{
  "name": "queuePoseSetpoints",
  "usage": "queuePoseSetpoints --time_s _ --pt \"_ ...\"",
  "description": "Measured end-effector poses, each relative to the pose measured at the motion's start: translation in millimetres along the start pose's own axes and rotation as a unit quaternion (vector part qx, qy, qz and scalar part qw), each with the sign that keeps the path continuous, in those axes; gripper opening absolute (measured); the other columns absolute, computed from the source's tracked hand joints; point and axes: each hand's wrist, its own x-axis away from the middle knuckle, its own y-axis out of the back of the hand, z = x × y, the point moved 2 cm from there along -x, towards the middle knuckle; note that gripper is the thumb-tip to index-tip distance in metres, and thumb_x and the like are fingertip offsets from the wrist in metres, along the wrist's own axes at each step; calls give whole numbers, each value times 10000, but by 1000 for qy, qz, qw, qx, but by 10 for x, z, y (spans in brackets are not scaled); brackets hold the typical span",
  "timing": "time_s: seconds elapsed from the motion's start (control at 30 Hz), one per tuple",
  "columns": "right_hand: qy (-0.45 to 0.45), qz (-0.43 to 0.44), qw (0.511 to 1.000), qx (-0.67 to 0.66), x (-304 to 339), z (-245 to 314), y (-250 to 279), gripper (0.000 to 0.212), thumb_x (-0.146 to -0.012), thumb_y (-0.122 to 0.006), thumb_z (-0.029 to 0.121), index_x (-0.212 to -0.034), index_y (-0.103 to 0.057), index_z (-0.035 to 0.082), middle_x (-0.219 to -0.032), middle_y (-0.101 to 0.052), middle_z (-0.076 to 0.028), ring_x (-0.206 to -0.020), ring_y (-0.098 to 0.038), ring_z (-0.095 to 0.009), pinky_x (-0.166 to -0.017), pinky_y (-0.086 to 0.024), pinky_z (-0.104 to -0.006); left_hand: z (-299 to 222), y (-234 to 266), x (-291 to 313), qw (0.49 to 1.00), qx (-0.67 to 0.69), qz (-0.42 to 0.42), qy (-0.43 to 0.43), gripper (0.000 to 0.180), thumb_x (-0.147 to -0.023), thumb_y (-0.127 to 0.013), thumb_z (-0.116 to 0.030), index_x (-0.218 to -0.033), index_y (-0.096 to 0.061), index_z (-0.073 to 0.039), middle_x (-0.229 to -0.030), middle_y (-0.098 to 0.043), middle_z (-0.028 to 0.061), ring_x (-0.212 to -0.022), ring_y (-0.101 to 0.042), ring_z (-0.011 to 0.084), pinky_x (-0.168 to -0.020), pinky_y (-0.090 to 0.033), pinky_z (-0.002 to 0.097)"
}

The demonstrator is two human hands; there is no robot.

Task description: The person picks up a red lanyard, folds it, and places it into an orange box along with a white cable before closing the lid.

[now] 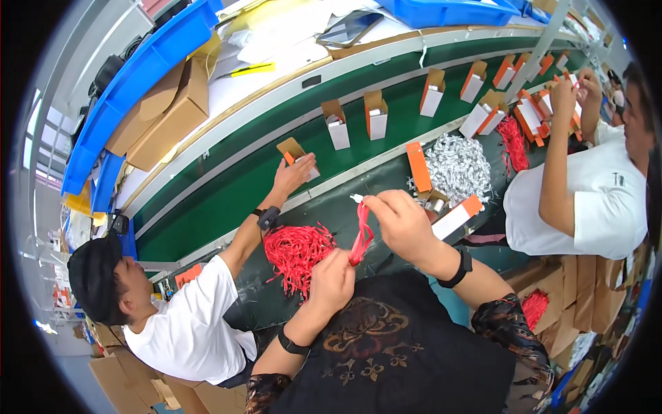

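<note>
Between my hands, in front of my chest, runs a looped red cord with a small white tip at its upper end. My left hand is closed around the cord's lower part. Higher up and to the right, my right hand pinches the cord close to the white tip. A heap of similar red cords lies on the dark worktable just left of my left hand. Beyond my right hand is a pile of small silvery-white pieces, with an orange and white box nearby.
Several open orange and white boxes stand along the green conveyor. At the left, a co-worker's hand touches one box. On the right, another person in a white shirt works near more red cords. Cardboard sits at lower right.
</note>
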Motion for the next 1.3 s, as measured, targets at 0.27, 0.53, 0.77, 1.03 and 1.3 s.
queuePoseSetpoints --time_s 0.27,0.53,0.77,1.03,1.3 --pt "44 389 902 -183 131 -181 -79 172 -855 -621 61 -1024 -647 43 -916 -581 -105 -846 -597 -256 -768 -487 -345 -158 541 -328 958 -239 -99 -122 182 -751 -566 84 -901 -602 -13 -821 -590 152 -668 -605 358 -598 -503 447" --pt "-251 108 800 -534 228 6 -122 85 -948 -622 36 -1013 -649 -11 -895 -613 -16 -721 -554 -49 -611 -445 -223 -17 44 -110 976 -148 -118 -105 205 -831 -602 56 -1022 -554 -2 -866 -641 172 -725 -644 344 -643 -520 409" --pt "59 0 998 -23 211 9 -19 208 -784 -677 6 -990 -679 38 -862 -636 -107 -744 -628 -300 -655 -528 -361 -360 33 -145 931 -221 -91 -277 272 -749 -641 95 -997 -601 -8 -875 -634 134 -735 -627 293 -634 -513 385" --pt "-193 207 691 -665 366 110 -78 41 -929 -644 44 -950 -670 21 -872 -610 -28 -748 -568 -74 -637 -446 -241 -66 -29 -92 955 274 -2 116 172 -924 -564 63 -1061 -514 -27 -911 -596 24 -787 -594 86 -700 -496 226" --pt "24 91 995 36 438 -1 -267 122 -890 -583 107 -953 -641 20 -802 -566 -88 -777 -606 -270 -668 -508 -355 -148 -19 -189 988 -73 -134 9 131 -865 -729 -22 -874 -599 -14 -795 -671 33 -651 -601 71 -590 -501 242"
